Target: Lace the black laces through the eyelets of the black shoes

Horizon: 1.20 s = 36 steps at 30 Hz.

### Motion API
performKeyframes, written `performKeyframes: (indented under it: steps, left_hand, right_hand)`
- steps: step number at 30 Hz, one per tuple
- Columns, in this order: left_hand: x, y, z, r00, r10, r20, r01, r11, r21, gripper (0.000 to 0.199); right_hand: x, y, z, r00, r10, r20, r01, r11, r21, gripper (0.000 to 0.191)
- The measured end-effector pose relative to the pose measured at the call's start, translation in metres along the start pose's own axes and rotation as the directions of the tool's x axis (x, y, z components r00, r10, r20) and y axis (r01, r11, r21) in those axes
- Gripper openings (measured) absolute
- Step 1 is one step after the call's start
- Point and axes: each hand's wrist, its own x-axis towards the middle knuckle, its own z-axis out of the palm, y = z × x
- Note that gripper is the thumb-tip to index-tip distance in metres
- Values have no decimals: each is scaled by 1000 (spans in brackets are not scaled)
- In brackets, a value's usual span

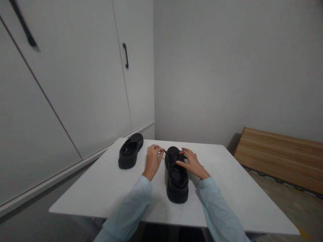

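A black lace-up shoe [177,188] stands on the white table, its toe pointing away from me and its heel toward me. Just left of its toe, my left hand [153,159] pinches a dark shoelace [165,151] between thumb and fingers. On the shoe's right side, my right hand [191,163] rests by the lacing with thumb and fingers apart; a bit of lace shows at its fingertips, too small to tell if it is gripped. Another black shoe [128,158] sits farther left, near the table's back left corner.
The white table [234,188] reaches back to a grey wall. White cabinets [96,84] with dark handles [126,55] stand along the left. A wood-grained panel [280,156] is at the right, beyond the table's edge.
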Motion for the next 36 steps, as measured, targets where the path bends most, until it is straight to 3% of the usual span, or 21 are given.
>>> performKeyframes:
  steps: [5,9,11,17,23,31,33,36]
  left_hand:
    - [1,0,0,996,-86,-22,80,976,-204,11]
    - [2,-2,5,973,-228,41,224,885,-408,9]
    - [2,-2,7,953,-287,98,295,800,-522,9]
    - [3,5,6,898,-340,279,409,413,-813,23]
    - [4,12,3,892,-295,341,409,209,-888,22]
    - [5,17,1,903,-315,293,349,138,-927,19]
    - [6,16,0,908,-322,268,337,182,-924,17]
    - [8,12,-3,923,-326,203,320,361,-876,15]
  right_hand:
    - [0,1,1,1000,-6,-9,6,1000,-9,49]
    - [-1,0,0,1000,-6,-13,6,1000,-7,50]
    - [-1,0,0,1000,-1,-7,1,1000,-2,50]
    - [0,0,0,1000,0,3,0,1000,15,52]
    - [-2,-3,-2,1000,-9,15,8,999,36,50]
    - [0,2,2,999,-37,-23,38,998,51,52]
    - [0,3,2,999,-45,-30,47,997,55,52]
    - [0,4,3,998,-54,-42,57,996,62,52]
